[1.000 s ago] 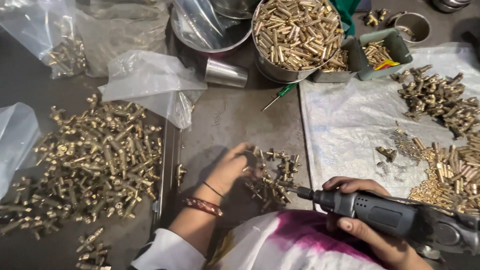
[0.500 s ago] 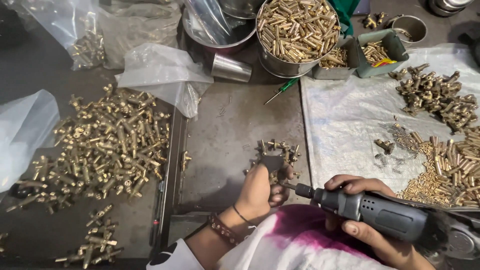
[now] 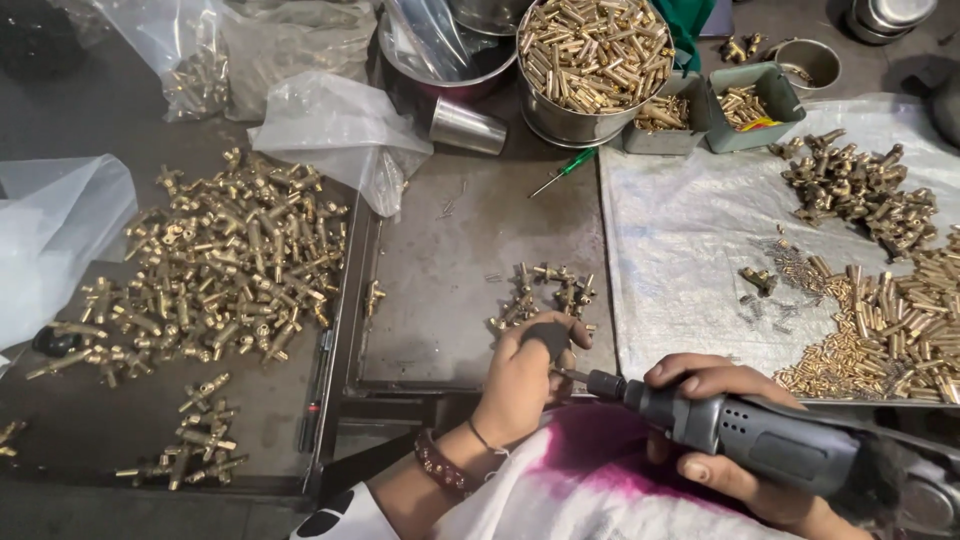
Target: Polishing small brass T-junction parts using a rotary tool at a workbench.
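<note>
The left hand (image 3: 525, 375) is curled into a loose fist around a small dark-tipped piece, held just at the near edge of a little cluster of brass fittings (image 3: 545, 295) on the metal tray (image 3: 440, 260). The right hand (image 3: 715, 430) is wrapped tight around a grey power driver (image 3: 760, 445), whose thin bit meets the left fist. The driver's long axis lies nearly level, its tip pointing left toward the held piece and its body trailing off to the right. To do this well, I judge the piece should stay braced and the bit kept in line with it (a tilted bit would likely slip). Farther out lie a big heap of brass fittings (image 3: 215, 275) to the left, a steel bowl of brass pins (image 3: 595, 50) beyond, and a white sheet (image 3: 690, 230) strewn with more parts to the right.
</note>
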